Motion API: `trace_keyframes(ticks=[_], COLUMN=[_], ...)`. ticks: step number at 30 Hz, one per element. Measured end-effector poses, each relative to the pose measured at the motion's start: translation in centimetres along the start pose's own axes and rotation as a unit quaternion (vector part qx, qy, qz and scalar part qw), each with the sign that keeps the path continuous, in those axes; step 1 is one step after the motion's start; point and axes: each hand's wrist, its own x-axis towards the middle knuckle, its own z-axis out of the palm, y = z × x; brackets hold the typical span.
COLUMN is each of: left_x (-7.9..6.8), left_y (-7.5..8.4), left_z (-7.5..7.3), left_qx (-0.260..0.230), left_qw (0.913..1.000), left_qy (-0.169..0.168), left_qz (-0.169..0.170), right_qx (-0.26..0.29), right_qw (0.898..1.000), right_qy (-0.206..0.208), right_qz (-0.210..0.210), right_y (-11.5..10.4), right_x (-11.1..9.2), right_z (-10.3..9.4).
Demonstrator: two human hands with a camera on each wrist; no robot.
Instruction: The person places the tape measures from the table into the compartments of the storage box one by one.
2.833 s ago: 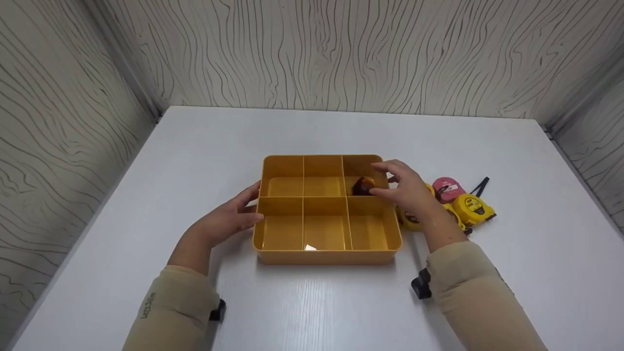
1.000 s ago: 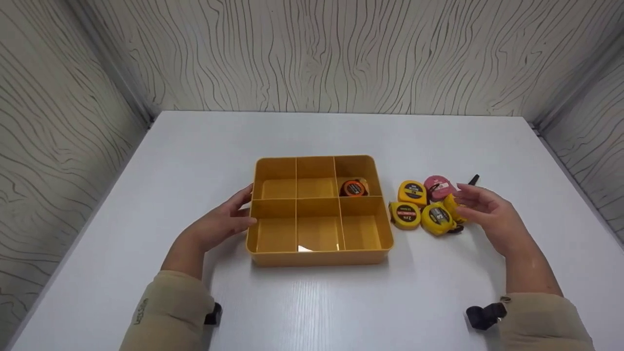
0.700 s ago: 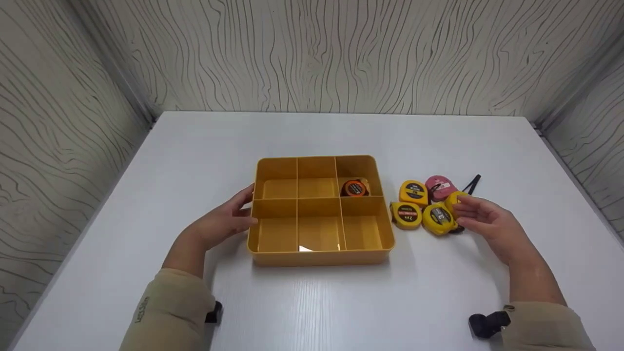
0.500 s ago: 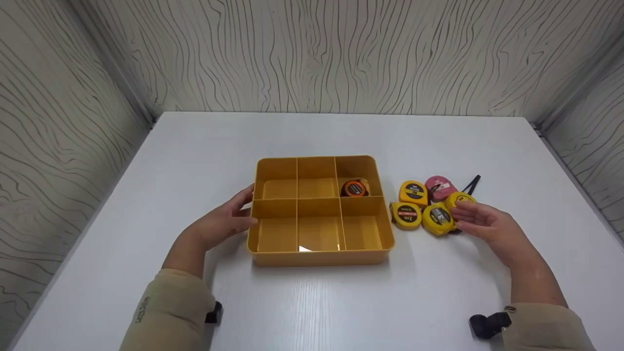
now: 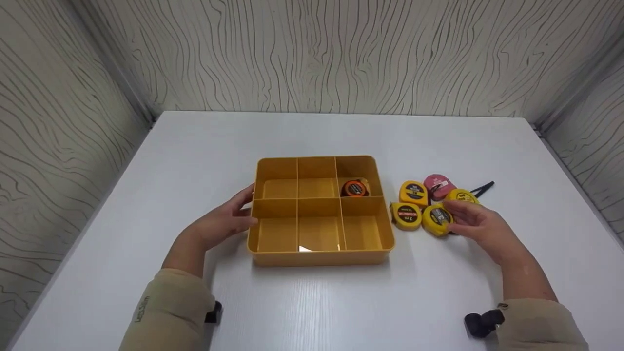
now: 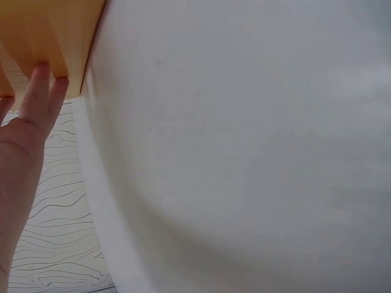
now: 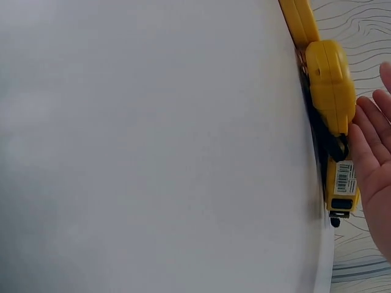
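A yellow divided box (image 5: 320, 259) stands mid-table in the head view. My left hand (image 5: 219, 223) rests against its left side; fingertips (image 6: 40, 72) touch the outer wall in the left wrist view. An orange-and-black tape measure (image 5: 354, 188) lies in the far right compartment. My right hand (image 5: 480, 228) is beside a round yellow tape measure (image 5: 437, 219), thumb and fingers apart at its right edge. The right wrist view shows fairly straight fingers next to a yellow tape measure (image 7: 332, 85); whether they touch it I cannot tell.
Around that tape measure lie another yellow one (image 5: 407, 216), an orange-yellow one (image 5: 413, 192), a pink one (image 5: 438, 186) and a yellow one (image 5: 462, 196) with a black strap (image 5: 483, 188). Patterned panels (image 5: 312, 53) enclose the white table (image 5: 312, 302).
My right hand has left the orange-and-black tape measure in the box and moved right to the cluster, then slightly left. The strapped yellow tape measure has shifted. My left hand stays at the box.
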Motion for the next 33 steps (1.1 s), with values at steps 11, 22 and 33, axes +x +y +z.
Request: trace_keyframes(ticks=[11, 22, 33], left_x=[0.1, 0.0, -0.1], left_y=[-0.1, 0.1, 0.2], left_z=[-0.2, 0.0, 0.1], left_qx=[-0.018, -0.004, 0.015], left_qw=[0.9996, 0.9999, 0.9996], left_qy=[-0.017, 0.006, 0.017], left_qz=[0.012, -0.010, -0.019], right_qx=[-0.046, -0.063, -0.065], right_qw=[0.999, 0.996, 0.995], right_qy=[-0.020, -0.032, -0.026], right_qz=[0.015, 0.054, 0.077], right_y=[-0.4, -0.1, 0.0], right_x=[0.9, 1.0, 1.2], right_z=[0.5, 0.8, 1.1])
